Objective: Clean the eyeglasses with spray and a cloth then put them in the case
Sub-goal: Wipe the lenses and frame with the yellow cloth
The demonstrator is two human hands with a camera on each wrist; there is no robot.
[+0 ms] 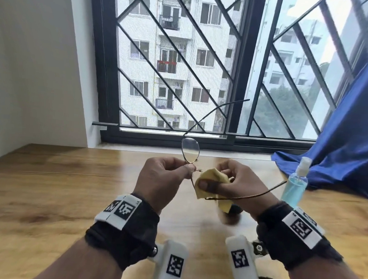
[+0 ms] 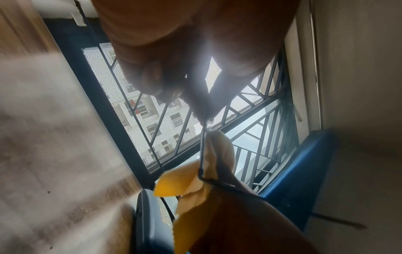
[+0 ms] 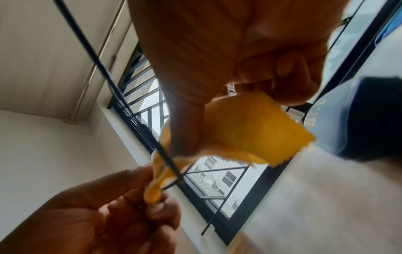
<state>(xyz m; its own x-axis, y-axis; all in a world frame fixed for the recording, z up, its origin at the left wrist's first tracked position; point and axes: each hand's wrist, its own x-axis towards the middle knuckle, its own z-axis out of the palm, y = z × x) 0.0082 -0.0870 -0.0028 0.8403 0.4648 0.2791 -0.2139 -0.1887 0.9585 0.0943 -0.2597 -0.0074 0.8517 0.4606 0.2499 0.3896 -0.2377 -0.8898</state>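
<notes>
Thin-framed eyeglasses [image 1: 190,149] are held up above the wooden table [image 1: 57,185], one lens pointing up, the temple arms spread. My left hand [image 1: 165,177] pinches the frame at the bridge [image 2: 204,118]. My right hand [image 1: 232,183] holds a yellow cloth [image 1: 214,180] folded over the other lens, thumb on top. The cloth [image 3: 250,130] and a temple arm [image 3: 121,96] show in the right wrist view. A dark blue glasses case [image 2: 152,223] lies on the table under my hands, mostly hidden in the head view. The spray bottle [image 1: 295,185] of blue liquid stands to the right.
A barred window [image 1: 205,65] runs along the table's far edge. A blue curtain [image 1: 347,138] hangs at the right and spills onto the table behind the bottle. A white wall [image 1: 32,65] stands at the left.
</notes>
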